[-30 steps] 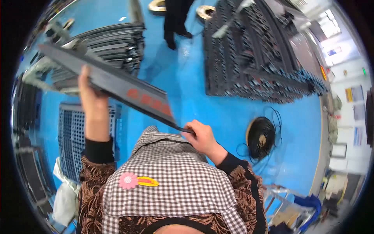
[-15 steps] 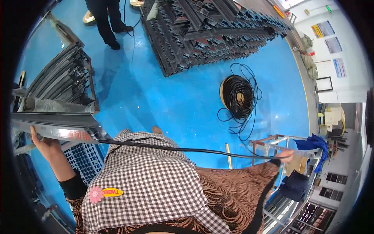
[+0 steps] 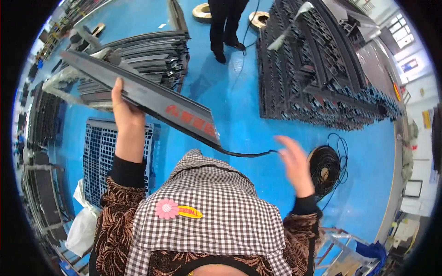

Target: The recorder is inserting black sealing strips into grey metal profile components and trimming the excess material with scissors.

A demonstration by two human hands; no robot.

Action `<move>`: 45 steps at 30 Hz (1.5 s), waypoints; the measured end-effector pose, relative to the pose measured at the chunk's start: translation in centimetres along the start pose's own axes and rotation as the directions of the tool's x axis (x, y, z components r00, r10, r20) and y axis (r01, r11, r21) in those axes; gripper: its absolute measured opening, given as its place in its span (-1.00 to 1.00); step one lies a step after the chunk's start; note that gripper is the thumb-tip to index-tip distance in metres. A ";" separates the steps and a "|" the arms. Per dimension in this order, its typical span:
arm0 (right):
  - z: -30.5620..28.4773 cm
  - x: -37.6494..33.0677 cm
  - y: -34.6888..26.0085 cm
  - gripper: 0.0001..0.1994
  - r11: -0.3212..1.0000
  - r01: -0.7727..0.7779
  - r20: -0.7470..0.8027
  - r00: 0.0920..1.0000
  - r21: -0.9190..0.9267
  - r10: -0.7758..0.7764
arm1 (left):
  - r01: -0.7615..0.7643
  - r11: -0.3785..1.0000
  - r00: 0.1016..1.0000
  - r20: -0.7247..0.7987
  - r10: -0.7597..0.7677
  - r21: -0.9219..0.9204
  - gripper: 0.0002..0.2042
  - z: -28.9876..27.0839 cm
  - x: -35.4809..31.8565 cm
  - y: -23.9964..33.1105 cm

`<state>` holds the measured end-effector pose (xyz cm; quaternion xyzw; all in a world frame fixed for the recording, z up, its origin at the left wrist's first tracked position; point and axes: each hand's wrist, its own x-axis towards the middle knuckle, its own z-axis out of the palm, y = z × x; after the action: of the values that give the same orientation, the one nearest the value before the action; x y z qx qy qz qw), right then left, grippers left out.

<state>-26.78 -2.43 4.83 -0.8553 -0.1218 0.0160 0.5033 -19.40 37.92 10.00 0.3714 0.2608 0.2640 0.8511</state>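
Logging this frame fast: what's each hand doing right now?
Left hand: closed on the long dark metal strip.
Right hand: open, fingers spread, blurred; beside the black cord hanging from the strip's end, contact cannot be told.

A dark grey profile (image 3: 138,92) with red lettering, a black strip (image 3: 244,154), and a blue floor (image 3: 230,110).

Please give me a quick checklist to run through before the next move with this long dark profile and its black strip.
1. Left hand grips the long dark profile: ok.
2. Black strip trails from the profile's near end: ok.
3. Right hand holds the strip: cannot tell, blurred, fingers look spread.
4. Blue floor bare under the profile's near end: ok.
5. Standing person clear of the profile: ok.
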 end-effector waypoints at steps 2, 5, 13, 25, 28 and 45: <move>4.5 1.2 -2.9 -0.62 0.990 0.085 0.251 0.961 0.113 -0.111 | 0.032 0.999 0.999 0.029 -0.032 -0.014 -0.51 0.4 0.1 -0.5; 7.3 1.6 -4.1 -0.71 0.967 0.169 0.214 0.954 0.189 -0.209 | 0.035 0.999 0.999 0.030 -0.034 -0.029 -0.53 0.5 0.0 -0.4; 9.2 2.8 -5.3 -0.81 0.894 0.437 0.088 0.898 -0.096 -0.430 | 0.029 1.000 0.999 0.016 -0.029 -0.010 -0.48 0.1 0.3 -0.7; 8.7 2.3 -5.4 -0.92 0.940 0.339 0.147 0.929 0.021 -0.339 | 0.037 0.999 0.999 -0.014 -0.037 -0.003 -0.51 0.1 -0.1 -0.5; 10.2 3.0 -6.4 -0.92 0.917 0.394 0.089 0.913 0.060 -0.398 | 0.040 0.999 0.999 -0.006 -0.040 -0.010 -0.52 0.2 0.3 -0.1; 8.9 1.6 -6.0 -0.85 0.966 -0.023 0.255 0.966 0.258 -0.045 | 0.045 0.997 0.999 -0.020 -0.046 -0.062 -0.60 0.0 -0.8 0.5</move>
<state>-27.71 8.29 5.80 -0.7722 -0.1880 0.1406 0.5904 -20.13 37.71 10.58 0.3362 0.2703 0.2563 0.8650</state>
